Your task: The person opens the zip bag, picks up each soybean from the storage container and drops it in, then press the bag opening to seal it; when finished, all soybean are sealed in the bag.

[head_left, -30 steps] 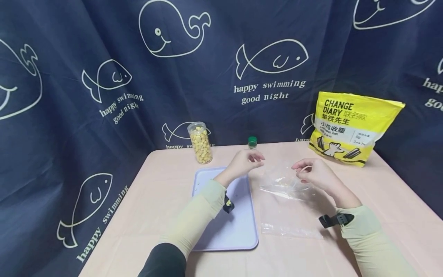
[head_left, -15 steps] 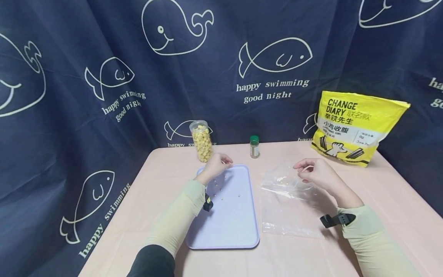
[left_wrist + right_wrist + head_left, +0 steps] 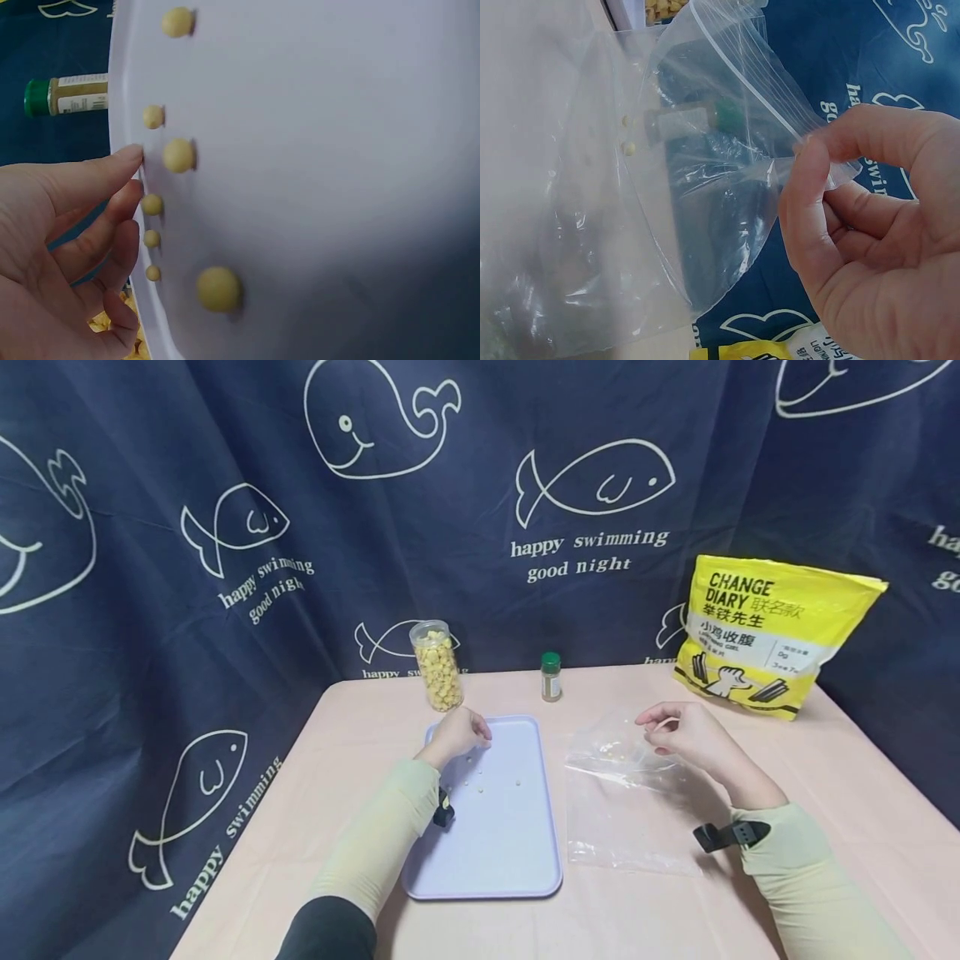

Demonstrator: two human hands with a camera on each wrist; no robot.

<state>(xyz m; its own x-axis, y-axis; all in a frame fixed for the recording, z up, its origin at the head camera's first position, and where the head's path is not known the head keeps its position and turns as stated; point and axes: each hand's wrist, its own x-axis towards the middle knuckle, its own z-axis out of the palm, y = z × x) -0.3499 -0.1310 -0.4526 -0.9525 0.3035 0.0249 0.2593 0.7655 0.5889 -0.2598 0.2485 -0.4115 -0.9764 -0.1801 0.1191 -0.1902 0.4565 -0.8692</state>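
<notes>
My left hand (image 3: 456,733) hovers low over the far left part of the lilac tray (image 3: 498,852), fingers loosely bent. Small round pale-yellow balls, like soybeans (image 3: 179,156), lie on that tray. In the left wrist view the thumb and fingertips reach the tray's rim area beside several of them, with nothing visible between. My right hand (image 3: 693,739) pinches the zip edge of a clear zip-lock bag (image 3: 742,67) between thumb and index finger, lifting its mouth. Two of the pale balls (image 3: 628,148) show inside the bag, whose lower part lies flat on the table.
Behind the tray stands a clear jar of yellow popcorn-like pieces (image 3: 438,672). A small green-capped spice bottle (image 3: 551,678) is at the table's back edge. A large yellow snack pouch (image 3: 772,635) stands at the back right, before a dark blue curtain (image 3: 420,543).
My left hand has moved left from beside the bag's mouth to over the tray, then lowered, uncovering the spice bottle. The right hand keeps holding the bag in place.
</notes>
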